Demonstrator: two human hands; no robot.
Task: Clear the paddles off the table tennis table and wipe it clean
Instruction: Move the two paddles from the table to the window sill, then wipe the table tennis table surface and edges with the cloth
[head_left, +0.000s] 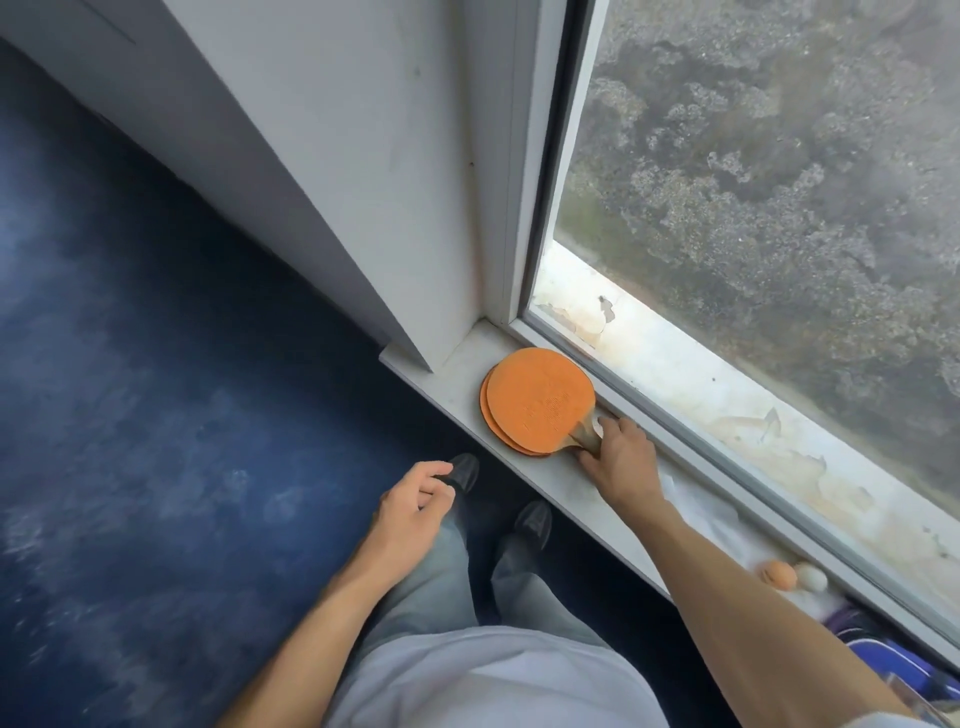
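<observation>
Orange paddles (537, 400): two, stacked flat on the white sill (457, 374), heads toward the corner, just beside the window frame (623, 395).
Right hand (621, 457): fingers and thumb curled on the handles; we see no release yet.
Left hand (415, 506): hangs over the blue floor (156, 364), fingers loosely curled, holding nothing.
Balls: orange ball (779, 574) and white ball (811, 578) touching, further along the sill by our right forearm.
Sheet (711, 525): pale, crumpled, on the sill beside the forearm; we cannot tell whether it is a wiping cloth.
Table tennis table: not in view, so we cannot tell its state.
Done, as we judge: paddles are off the table and resting on the sill.
Left, as we judge: let go of the handles, find a cloth, and wipe the table. None of the wiping shows here.
</observation>
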